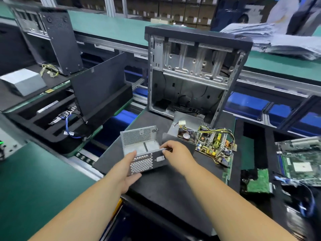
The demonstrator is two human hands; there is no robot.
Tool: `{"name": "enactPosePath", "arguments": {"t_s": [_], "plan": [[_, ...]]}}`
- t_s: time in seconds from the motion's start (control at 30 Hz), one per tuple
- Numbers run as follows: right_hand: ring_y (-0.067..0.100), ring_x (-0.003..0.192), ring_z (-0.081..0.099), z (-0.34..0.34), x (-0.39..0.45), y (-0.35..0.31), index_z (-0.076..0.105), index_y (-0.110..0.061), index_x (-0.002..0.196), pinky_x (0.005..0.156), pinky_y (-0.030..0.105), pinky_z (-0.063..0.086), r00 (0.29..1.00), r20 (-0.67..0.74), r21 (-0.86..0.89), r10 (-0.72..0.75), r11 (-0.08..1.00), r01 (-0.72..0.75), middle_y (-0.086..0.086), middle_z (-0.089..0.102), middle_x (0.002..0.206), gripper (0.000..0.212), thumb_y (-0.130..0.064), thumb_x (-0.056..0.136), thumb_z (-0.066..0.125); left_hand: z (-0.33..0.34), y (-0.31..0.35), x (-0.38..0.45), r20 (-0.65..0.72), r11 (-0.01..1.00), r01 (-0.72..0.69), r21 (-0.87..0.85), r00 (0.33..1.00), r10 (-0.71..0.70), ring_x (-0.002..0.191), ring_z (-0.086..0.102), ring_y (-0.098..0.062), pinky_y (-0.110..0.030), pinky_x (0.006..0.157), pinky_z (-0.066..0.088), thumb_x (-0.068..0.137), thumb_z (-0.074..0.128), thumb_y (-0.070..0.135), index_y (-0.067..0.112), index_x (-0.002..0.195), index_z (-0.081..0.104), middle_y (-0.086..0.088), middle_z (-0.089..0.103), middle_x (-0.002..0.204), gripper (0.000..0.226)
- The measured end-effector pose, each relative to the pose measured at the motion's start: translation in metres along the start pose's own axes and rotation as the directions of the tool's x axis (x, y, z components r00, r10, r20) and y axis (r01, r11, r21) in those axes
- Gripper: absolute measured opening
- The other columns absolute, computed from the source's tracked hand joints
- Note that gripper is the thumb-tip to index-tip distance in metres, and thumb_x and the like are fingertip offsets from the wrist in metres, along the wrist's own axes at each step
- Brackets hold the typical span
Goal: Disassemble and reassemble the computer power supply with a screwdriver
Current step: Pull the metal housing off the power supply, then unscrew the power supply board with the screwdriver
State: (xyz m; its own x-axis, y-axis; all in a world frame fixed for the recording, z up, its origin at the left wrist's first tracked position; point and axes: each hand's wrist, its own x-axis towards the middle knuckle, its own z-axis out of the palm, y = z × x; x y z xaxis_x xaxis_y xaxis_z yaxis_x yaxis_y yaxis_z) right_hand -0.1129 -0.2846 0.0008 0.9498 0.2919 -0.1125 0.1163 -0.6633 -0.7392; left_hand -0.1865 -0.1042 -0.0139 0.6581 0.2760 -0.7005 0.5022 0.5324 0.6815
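Note:
An empty grey metal power supply casing (139,141) with perforated walls sits tilted on the black foam mat (165,185). My left hand (127,171) grips its near left corner, fingers over the honeycomb grille and thumb beneath. My right hand (175,153) pinches the top edge of its near wall. The power supply circuit board (213,145), with yellow and black wires and a white connector (181,122), lies on the mat to the right of the casing, partly on a grey metal cover plate (175,129). No screwdriver is in view.
An open, empty computer case (194,75) stands upright behind the mat. A black foam tray (52,122) with cables lies to the left, with a dark side panel (99,87) leaning in it. A motherboard (302,162) and a green card (258,181) lie at the right.

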Motion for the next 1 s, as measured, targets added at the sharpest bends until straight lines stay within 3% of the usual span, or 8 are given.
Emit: {"name": "enactPosePath", "arguments": {"t_s": [0.23,0.3,0.43,0.53,0.6,0.7,0.83,1.0], "plan": [[0.011,0.087,0.059,-0.007,-0.003,0.010,0.069,-0.024,0.095,0.069,0.027,0.042,0.994,-0.050,0.050,0.094,0.995,-0.092,-0.006,0.064,0.103,0.015,-0.026,0.093,0.054,-0.010,-0.003,-0.004,-0.008,0.911,0.222,0.346,0.972,-0.234,0.126,0.048,-0.036,-0.047,0.075,0.058,0.079,0.074,0.055,0.002,0.133,0.046,-0.020,0.045,0.138,0.081],[0.011,0.081,0.058,-0.004,-0.004,0.014,0.068,-0.025,0.094,0.067,0.026,0.042,0.991,-0.052,0.037,0.123,0.992,-0.121,-0.005,0.063,0.103,0.011,-0.027,0.091,0.057,-0.014,0.003,-0.005,-0.013,0.871,0.212,0.444,0.973,-0.230,0.121,0.051,-0.035,-0.046,0.079,0.057,0.080,0.073,0.052,-0.001,0.130,0.050,-0.021,0.046,0.138,0.076],[0.010,0.086,0.053,0.004,-0.005,0.017,0.060,-0.024,0.118,0.077,0.024,0.040,0.984,-0.065,-0.010,0.163,0.986,-0.164,-0.002,0.049,0.121,0.030,-0.029,0.089,0.062,-0.013,0.028,0.002,-0.021,0.719,-0.102,0.688,0.987,0.160,0.087,0.059,-0.023,-0.038,0.080,0.056,0.089,0.066,0.041,0.012,0.121,0.055,-0.017,0.058,0.117,0.045],[0.015,0.091,0.056,0.005,-0.007,0.014,0.051,-0.022,0.129,0.077,0.028,0.043,0.968,-0.093,-0.047,0.235,0.970,-0.240,0.000,0.040,0.123,0.044,-0.037,0.089,0.063,-0.009,0.056,0.005,0.093,0.443,-0.356,0.823,0.853,0.513,0.080,0.055,-0.009,-0.027,0.065,0.043,0.087,0.064,0.039,0.023,0.100,0.059,-0.005,0.054,0.114,0.021],[0.022,0.093,0.060,0.003,-0.006,0.013,0.050,-0.021,0.129,0.076,0.031,0.048,0.944,-0.087,-0.041,0.319,0.945,-0.323,0.002,0.046,0.122,0.046,-0.043,0.090,0.061,-0.008,0.070,0.014,0.186,0.317,-0.424,0.848,0.799,0.572,0.092,0.057,-0.014,-0.030,0.075,0.045,0.085,0.064,0.038,0.027,0.106,0.058,0.000,0.048,0.116,0.025],[0.022,0.085,0.061,0.003,-0.005,0.012,0.050,-0.020,0.126,0.069,0.029,0.048,0.925,-0.060,0.006,0.375,0.927,-0.376,0.003,0.061,0.113,0.045,-0.044,0.090,0.061,-0.003,0.083,0.030,0.315,0.176,-0.465,0.868,0.788,0.530,0.102,0.054,-0.016,-0.030,0.084,0.042,0.085,0.066,0.037,0.023,0.128,0.055,-0.002,0.048,0.127,0.046],[0.018,0.076,0.058,0.007,-0.004,0.006,0.052,-0.021,0.119,0.060,0.026,0.042,0.912,-0.087,0.040,0.400,0.917,-0.398,0.002,0.064,0.104,0.039,-0.042,0.088,0.064,0.004,0.089,0.048,0.432,0.138,-0.515,0.846,0.813,0.391,0.108,0.057,-0.017,-0.028,0.088,0.044,0.085,0.068,0.032,0.016,0.140,0.049,-0.002,0.053,0.135,0.060],[0.011,0.071,0.056,0.011,-0.002,0.002,0.049,-0.026,0.108,0.055,0.026,0.040,0.896,-0.137,0.052,0.423,0.906,-0.420,-0.006,0.057,0.091,0.028,-0.038,0.088,0.064,0.002,0.096,0.060,0.487,0.038,-0.525,0.850,0.812,0.322,0.087,0.064,-0.014,-0.032,0.077,0.052,0.084,0.063,0.035,0.028,0.106,0.065,0.006,0.067,0.102,0.023]]}}
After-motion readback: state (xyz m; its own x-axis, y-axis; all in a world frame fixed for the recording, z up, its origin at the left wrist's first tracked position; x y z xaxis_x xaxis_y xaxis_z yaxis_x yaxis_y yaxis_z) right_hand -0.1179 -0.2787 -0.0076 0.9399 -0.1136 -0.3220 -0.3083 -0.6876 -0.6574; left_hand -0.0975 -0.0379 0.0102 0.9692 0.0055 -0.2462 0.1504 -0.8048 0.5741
